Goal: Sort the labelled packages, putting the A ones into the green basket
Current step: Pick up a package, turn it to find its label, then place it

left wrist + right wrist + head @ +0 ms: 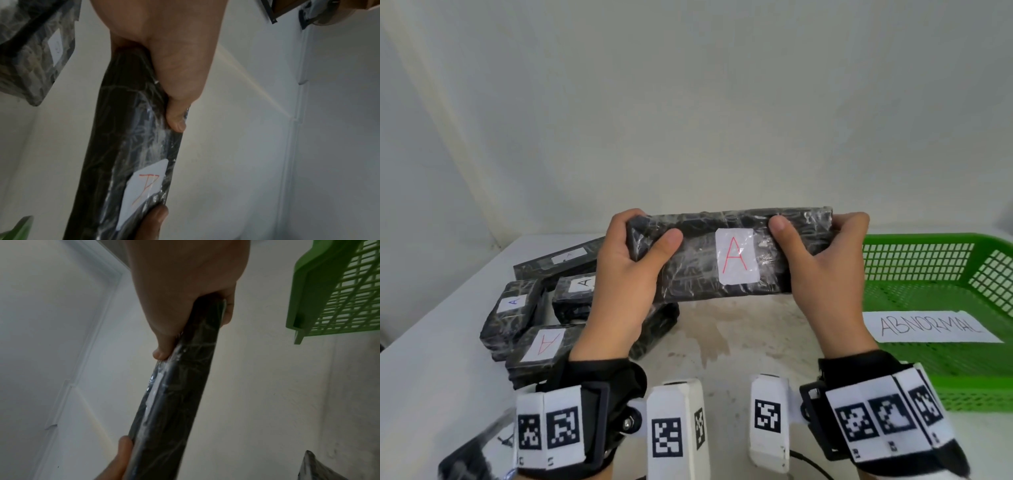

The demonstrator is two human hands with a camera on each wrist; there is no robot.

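Both hands hold up a long black plastic-wrapped package (698,267) above the table, its white label with a red A (736,257) facing me. My left hand (630,260) grips its left end, thumb on the front. My right hand (822,257) grips its right end the same way. The same package (127,146) runs down the left wrist view, and its edge (176,394) shows in the right wrist view. The green basket (941,387) stands at the right, with a paper reading ABNORMAL (928,327) lying inside it.
Several more black packages with white labels lie in a pile (530,308) on the left of the white table (722,335). One label shows a red A (544,342), another a blue A (513,301). A pale wall rises behind the table.
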